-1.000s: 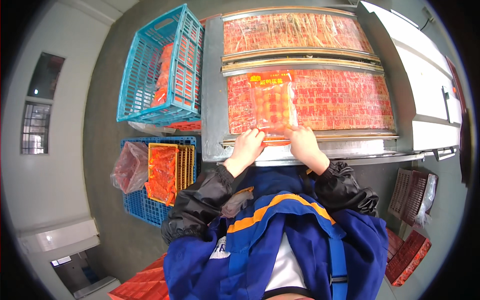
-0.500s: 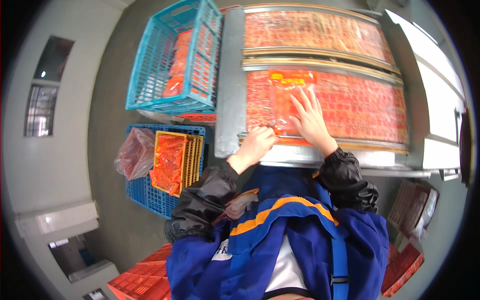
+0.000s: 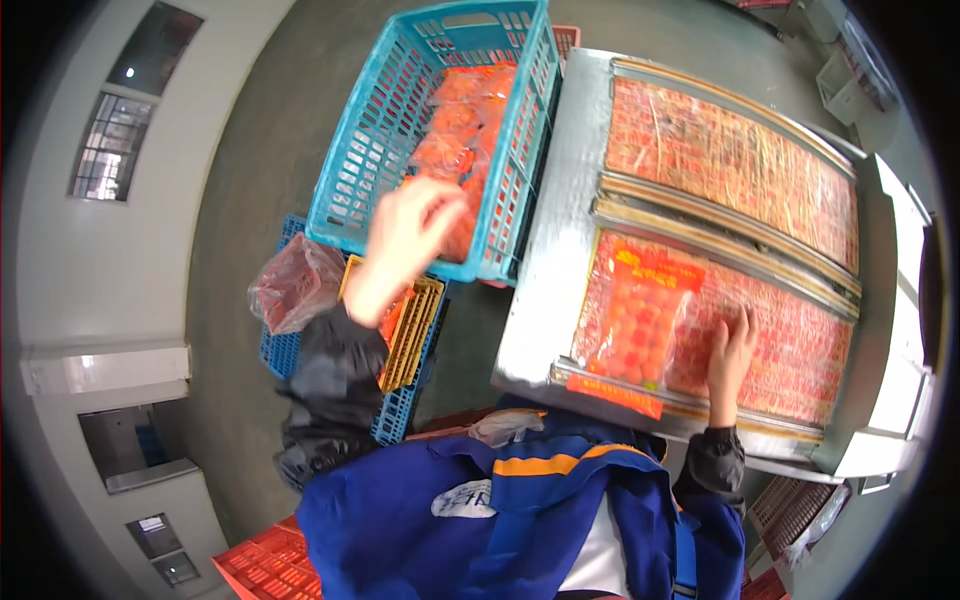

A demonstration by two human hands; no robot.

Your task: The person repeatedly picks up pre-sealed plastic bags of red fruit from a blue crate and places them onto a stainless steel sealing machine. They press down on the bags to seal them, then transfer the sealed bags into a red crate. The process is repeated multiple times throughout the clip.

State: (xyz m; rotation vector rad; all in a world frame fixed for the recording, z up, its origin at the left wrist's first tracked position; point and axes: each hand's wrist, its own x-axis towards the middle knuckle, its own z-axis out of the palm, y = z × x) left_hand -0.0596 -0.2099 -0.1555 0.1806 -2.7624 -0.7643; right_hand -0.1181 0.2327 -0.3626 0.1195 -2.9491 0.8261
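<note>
A clear bag of orange balls with a red printed top lies on the near sealing bed of a steel machine. My right hand rests flat on that bed just right of the bag, fingers spread, holding nothing. My left hand reaches out to the left over the near rim of a blue plastic crate that holds several similar orange bags. Its fingers are curled near the bags; whether they grip one is hidden.
A second, far bed with red patterned film lies beyond a metal bar. Below the blue crate are a yellow crate, another blue crate and a red plastic bag. Red crates stand on the floor near me.
My left hand left the bag on the machine and swung left to the blue crate. My right hand slid to the right of the bag. My head turned left.
</note>
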